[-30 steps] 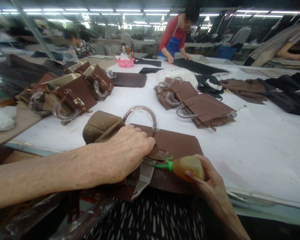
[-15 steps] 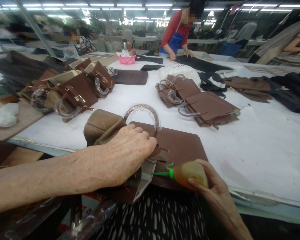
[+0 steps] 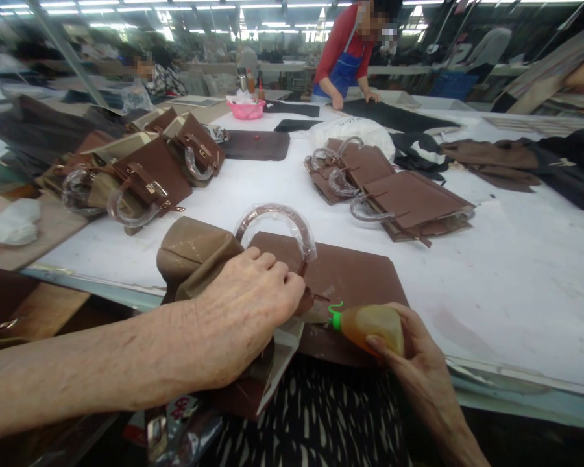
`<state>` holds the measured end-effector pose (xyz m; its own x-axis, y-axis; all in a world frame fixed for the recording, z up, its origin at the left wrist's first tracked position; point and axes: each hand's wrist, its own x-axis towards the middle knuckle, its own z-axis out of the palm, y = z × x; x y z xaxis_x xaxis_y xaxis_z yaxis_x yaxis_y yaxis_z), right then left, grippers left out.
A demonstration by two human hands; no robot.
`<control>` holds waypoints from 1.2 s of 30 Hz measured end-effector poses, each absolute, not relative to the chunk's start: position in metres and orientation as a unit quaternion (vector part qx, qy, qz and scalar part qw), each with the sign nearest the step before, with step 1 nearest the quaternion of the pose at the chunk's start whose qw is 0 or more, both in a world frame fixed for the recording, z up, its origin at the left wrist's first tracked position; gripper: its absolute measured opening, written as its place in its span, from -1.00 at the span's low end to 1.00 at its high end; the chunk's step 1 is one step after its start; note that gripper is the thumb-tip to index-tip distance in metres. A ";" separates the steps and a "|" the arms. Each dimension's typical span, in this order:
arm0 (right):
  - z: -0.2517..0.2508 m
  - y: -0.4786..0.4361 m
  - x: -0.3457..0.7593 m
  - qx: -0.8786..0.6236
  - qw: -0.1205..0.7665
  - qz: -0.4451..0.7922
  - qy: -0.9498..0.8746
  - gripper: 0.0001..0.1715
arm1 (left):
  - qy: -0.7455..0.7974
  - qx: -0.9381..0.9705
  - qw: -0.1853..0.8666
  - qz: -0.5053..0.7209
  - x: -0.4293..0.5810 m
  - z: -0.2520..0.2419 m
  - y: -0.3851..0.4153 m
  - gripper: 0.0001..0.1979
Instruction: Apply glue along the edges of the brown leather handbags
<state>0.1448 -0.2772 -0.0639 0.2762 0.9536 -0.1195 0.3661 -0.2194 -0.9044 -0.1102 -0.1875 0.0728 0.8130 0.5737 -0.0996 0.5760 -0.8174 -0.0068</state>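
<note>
A brown handbag (image 3: pixel 355 272) lies opened out at the table's front edge, its olive-brown lining (image 3: pixel 194 250) folded out to the left. Its round handle (image 3: pixel 277 214) is wrapped in clear plastic and stands up behind my left hand (image 3: pixel 253 292). That hand is closed on the handbag near the handle's base, its fingertips hidden. My right hand (image 3: pixel 413 344) grips a squeeze bottle (image 3: pixel 370 327) of amber liquid with a green cap. The bottle is tilted sideways, its nozzle pointing left, the tip out of sight at the bag's slit opening.
Several brown handbags (image 3: pixel 150 188) stand at the left, and more brown bag pieces (image 3: pixel 418 204) lie at the right. Farther back are a pink basket (image 3: pixel 246 110) and a white plastic bag (image 3: pixel 353 133). A co-worker in a blue apron (image 3: pixel 343 72) handles black material across the table.
The bottle's green nozzle, visible before over the pale flap, has risen slightly and its tip is now hidden at the bag's slit. My left hand stays nearly in place.
</note>
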 end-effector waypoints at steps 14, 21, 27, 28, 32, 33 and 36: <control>-0.051 -0.281 0.146 -0.677 0.394 0.462 -0.416 -0.42 | 0.297 0.952 -0.032 -0.065 -0.112 0.069 -0.199 -0.85; -0.042 -0.281 0.140 -0.671 0.378 0.505 -0.389 -0.41 | 0.292 0.952 -0.029 -0.083 -0.112 0.067 -0.204 -0.75; -0.038 -0.283 0.139 -0.662 0.394 0.527 -0.359 -0.43 | 0.293 0.951 -0.031 -0.092 -0.112 0.062 -0.207 -0.78; -0.039 -0.283 0.139 -0.660 0.399 0.530 -0.353 -0.43 | 0.292 0.952 -0.031 -0.089 -0.112 0.061 -0.207 -0.78; -0.043 -0.288 0.138 -0.649 0.394 0.548 -0.351 -0.41 | 0.292 0.952 -0.032 -0.085 -0.114 0.061 -0.209 -0.75; -0.044 -0.289 0.138 -0.653 0.389 0.544 -0.357 -0.41 | 0.291 0.952 -0.033 -0.083 -0.114 0.062 -0.210 -0.76; -0.047 -0.289 0.138 -0.666 0.380 0.522 -0.374 -0.40 | 0.289 0.953 -0.031 -0.085 -0.114 0.065 -0.209 -0.77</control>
